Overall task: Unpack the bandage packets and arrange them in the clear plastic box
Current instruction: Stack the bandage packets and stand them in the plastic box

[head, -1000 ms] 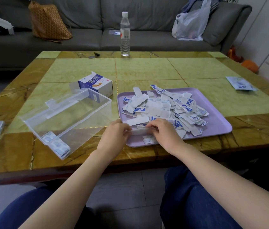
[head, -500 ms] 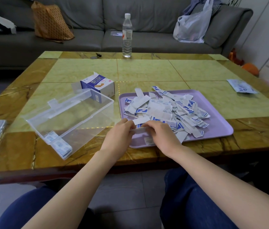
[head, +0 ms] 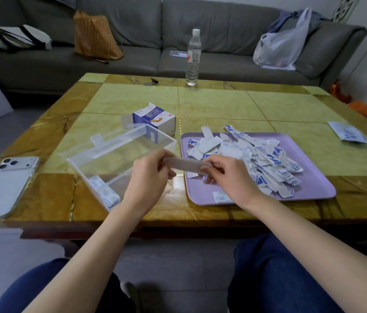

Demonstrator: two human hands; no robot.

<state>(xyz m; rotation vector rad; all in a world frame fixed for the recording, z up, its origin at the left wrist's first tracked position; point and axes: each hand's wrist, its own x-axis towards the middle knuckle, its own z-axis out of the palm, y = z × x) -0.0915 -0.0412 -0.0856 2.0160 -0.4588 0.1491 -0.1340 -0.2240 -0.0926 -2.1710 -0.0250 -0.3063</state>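
Observation:
A pile of white-and-blue bandage packets (head: 254,159) lies on a lilac tray (head: 309,190). My left hand (head: 151,175) and my right hand (head: 230,177) each pinch one end of a long bandage strip (head: 184,165), held level just above the tray's left edge. To the left stands the clear plastic box (head: 119,152), tilted with its lid open; a few bandages (head: 105,193) lie at its near end. A blue-and-white bandage carton (head: 155,119) stands open behind the box.
A white phone (head: 4,186) lies at the table's left edge. A water bottle (head: 193,57) stands at the far edge, keys beside it. A printed packet (head: 347,132) lies at the right. Beyond are a grey sofa with bags.
Both hands have lifted off the tray's near edge and moved left and up, with the strip stretched between them. The camera has shifted, so the phone shows more.

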